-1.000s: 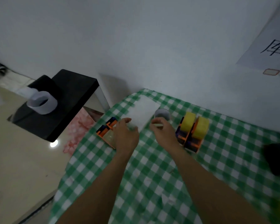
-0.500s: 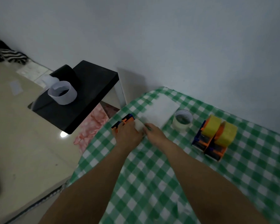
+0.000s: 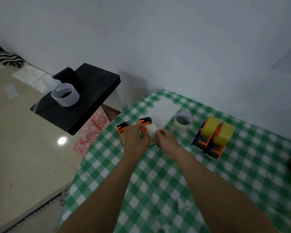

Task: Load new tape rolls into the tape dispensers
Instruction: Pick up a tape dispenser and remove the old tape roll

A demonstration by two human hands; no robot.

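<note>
Head: left hand grips dispenser, lengthwise toward wall; right hand pinches upright tape roll.

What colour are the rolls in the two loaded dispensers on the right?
Both rolls are yellow; head view shows them best.

Both bare forearms reach from the near edge toward the far left and converge, so the hands almost meet. The left hand lies back up, its fingers curled round the left side of a pale tape roll. The right hand, also back up, pinches the roll's right side with its fingertips; both wrists are straight
</note>
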